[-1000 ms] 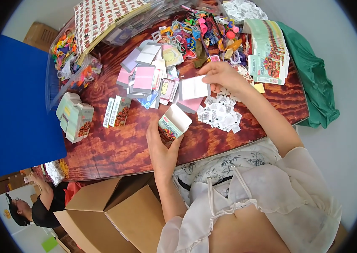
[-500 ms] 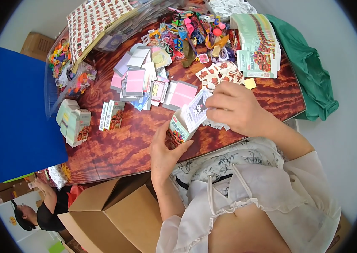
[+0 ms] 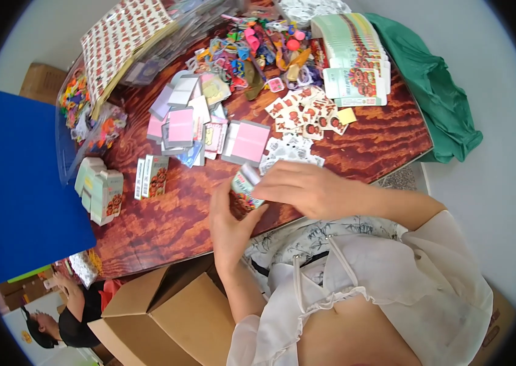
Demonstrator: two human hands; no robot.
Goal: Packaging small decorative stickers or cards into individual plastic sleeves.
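Observation:
A small green-and-white carton [image 3: 245,190] with a red cartoon figure is gripped between the thumb and fingers of my left hand [image 3: 227,222], tilted above the table's near edge. At the carton's upper right edge, the fingers of my right hand [image 3: 307,190] are bent and pressed together. They cover part of its top, so what they pinch is hidden. A pale strip shows at the carton's upper end; I cannot tell whether it is a flap or contents. Just beyond lie black-and-white sheets [image 3: 288,152] and a pink-and-grey pad [image 3: 250,141].
Cartons [image 3: 151,177] and flatter cartons [image 3: 107,192] stand at left. Behind are stacked pads [image 3: 182,125], a heap of colourful trinkets [image 3: 264,52], brown-figure stickers [image 3: 307,113] and a carton row [image 3: 355,85]. A cardboard box [image 3: 166,311] sits below; another person [image 3: 66,317] is at lower left.
The card with a black-and-white cartoon, half out of the carton in my right hand before, no longer shows. My right hand has moved down and left against the carton. The view has shifted slightly.

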